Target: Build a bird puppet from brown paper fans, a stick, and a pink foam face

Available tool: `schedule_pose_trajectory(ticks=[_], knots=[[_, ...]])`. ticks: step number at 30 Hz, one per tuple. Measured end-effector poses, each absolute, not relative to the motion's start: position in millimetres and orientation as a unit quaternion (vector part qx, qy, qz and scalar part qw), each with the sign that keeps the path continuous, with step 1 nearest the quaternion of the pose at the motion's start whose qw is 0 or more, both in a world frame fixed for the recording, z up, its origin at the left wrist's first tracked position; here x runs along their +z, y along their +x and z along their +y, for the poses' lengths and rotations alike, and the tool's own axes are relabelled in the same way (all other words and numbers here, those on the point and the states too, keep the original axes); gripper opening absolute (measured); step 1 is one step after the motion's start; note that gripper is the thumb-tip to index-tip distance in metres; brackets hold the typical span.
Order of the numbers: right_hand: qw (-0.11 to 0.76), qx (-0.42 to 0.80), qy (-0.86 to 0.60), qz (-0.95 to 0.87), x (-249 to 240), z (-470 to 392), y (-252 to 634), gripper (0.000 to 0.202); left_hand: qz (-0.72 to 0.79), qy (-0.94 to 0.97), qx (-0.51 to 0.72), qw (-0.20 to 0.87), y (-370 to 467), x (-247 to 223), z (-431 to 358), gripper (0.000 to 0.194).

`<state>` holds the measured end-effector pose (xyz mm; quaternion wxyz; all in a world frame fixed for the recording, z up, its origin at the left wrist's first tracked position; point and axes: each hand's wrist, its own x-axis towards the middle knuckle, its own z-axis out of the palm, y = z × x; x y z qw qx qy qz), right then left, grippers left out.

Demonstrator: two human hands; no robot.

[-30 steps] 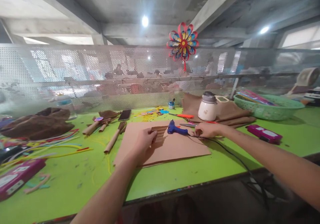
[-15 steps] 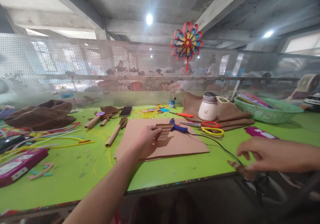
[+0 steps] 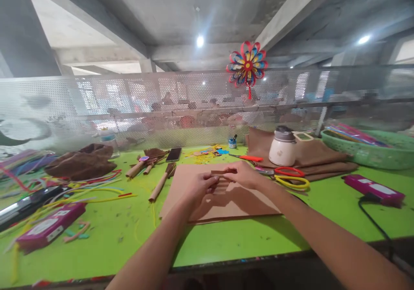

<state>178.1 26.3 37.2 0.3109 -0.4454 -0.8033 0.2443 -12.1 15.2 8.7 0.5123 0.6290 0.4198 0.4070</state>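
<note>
My left hand (image 3: pixel 201 187) is closed, its thumb and fingers pinching the left edge of a small brown striped piece (image 3: pixel 222 187), which looks like slit or pleated paper. From the right, my right hand (image 3: pixel 245 174) reaches in with bent fingers closed on the top of the same piece. Both hands are over a flat brown sheet (image 3: pixel 184 178) on the green table. Right of my right hand lie red-handled scissors (image 3: pixel 289 172) and yellow-handled scissors (image 3: pixel 293 183). My right hand and forearm cover the spot of the blue-handled tool.
A white bottle (image 3: pixel 282 149) stands before folded brown material (image 3: pixel 313 152). Beside it is a green basket (image 3: pixel 365 152). Brown rolled pieces (image 3: pixel 159 186), a phone (image 3: pixel 174 154), coloured strips (image 3: pixel 106 190) and a purple box (image 3: pixel 53 229) lie left. Another purple box (image 3: pixel 375 188) with a black cord lies right.
My right hand has moved from the table's right front edge to the striped piece and taken hold of it. My left hand keeps its pinch. The blue-handled tool is now hidden.
</note>
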Motion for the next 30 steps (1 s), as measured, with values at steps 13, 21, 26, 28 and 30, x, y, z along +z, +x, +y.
schedule_pose_trajectory(ticks=[13,21,26,28,30], knots=[[0.349,0.45,-0.389,-0.724,2,37,194,0.035,0.42,0.718,0.374,0.411,-14,18,13,0.021],[0.396,0.582,-0.323,-0.632,3,35,203,0.043,0.447,0.727,0.356,0.381,-13,24,3,0.027],[0.449,0.632,-0.307,-0.552,0,34,195,0.05,0.454,0.714,0.385,0.369,-10,27,-1,0.031],[0.46,0.648,-0.307,-0.524,-3,34,190,0.053,0.455,0.707,0.4,0.365,-8,26,-2,0.032],[0.469,0.648,-0.306,-0.516,-5,33,184,0.057,0.46,0.699,0.414,0.358,-6,25,-2,0.031]])
